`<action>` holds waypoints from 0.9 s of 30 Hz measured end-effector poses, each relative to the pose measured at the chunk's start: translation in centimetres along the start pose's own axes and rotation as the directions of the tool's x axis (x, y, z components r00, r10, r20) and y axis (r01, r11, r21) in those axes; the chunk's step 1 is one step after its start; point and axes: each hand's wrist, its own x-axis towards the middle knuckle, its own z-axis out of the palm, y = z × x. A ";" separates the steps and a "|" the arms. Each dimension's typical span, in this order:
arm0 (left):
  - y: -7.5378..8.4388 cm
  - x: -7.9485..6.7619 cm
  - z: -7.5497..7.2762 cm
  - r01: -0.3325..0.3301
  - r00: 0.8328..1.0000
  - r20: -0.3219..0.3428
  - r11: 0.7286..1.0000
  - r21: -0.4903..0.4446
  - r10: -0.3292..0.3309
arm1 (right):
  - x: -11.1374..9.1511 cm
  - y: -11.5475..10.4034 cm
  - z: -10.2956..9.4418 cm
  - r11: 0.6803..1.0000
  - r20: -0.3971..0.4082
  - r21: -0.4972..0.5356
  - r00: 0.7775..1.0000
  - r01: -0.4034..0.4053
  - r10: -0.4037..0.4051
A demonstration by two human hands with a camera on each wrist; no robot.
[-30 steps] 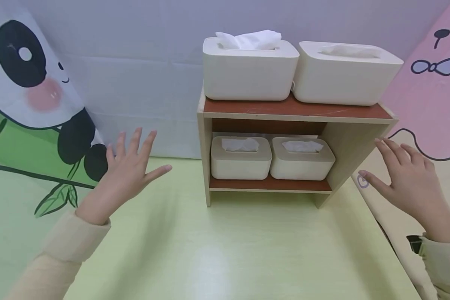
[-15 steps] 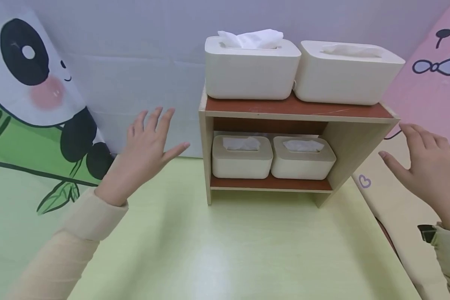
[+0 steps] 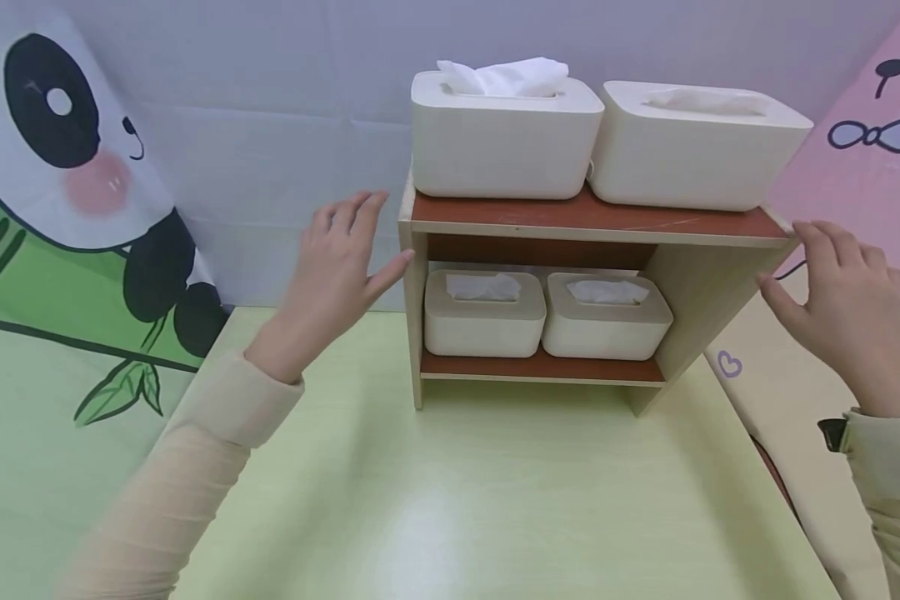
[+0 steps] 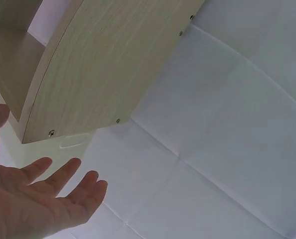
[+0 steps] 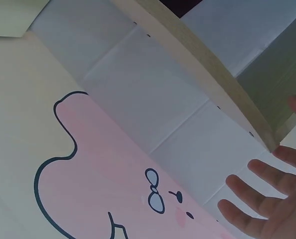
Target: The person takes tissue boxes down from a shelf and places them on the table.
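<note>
A small two-tier wooden shelf point(image 3: 592, 215) with red-brown boards stands in the middle of the head view. My left hand point(image 3: 333, 267) hovers by its left side, palm turned inward, thumb and fingers spread and holding nothing. On the other side, my right hand point(image 3: 855, 308) has its fingertips right at the upper right corner. The left wrist view has the bare side panel point(image 4: 108, 59) above the loosely curved fingers point(image 4: 63, 172). In the right wrist view, fingers point(image 5: 275, 177) reach close to the corner of the wooden panel point(image 5: 213, 74).
Two cream tissue boxes, a left one point(image 3: 506, 150) and a right one point(image 3: 697, 158), sit on top of the shelf. Two smaller ones point(image 3: 483, 325) point(image 3: 607, 329) stand inside. The pale green table point(image 3: 450, 492) lies beneath; a cartoon panda cloth point(image 3: 82, 167) hangs left, a pink one point(image 3: 862, 175) right.
My left hand has moved right and up, coming close to the shelf's left side. The right hand first went outward, then came back up to the shelf's upper right corner. The shelf stays put.
</note>
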 end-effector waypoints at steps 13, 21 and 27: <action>0.5 1.8 1.8 0.005 1.000 -0.012 1.000 -0.013 -0.006 | 1.8 1.0 1.0 0.999 0.091 -0.024 0.995 -0.038 0.040; 0.8 2.0 2.4 0.014 1.000 -0.005 1.000 -0.016 -0.014 | 2.4 0.7 1.3 1.000 0.075 -0.009 0.997 -0.019 0.020; 0.8 2.1 2.5 0.012 1.000 0.000 1.000 -0.009 -0.012 | 2.4 0.7 1.7 0.992 0.047 0.124 0.999 -0.011 0.006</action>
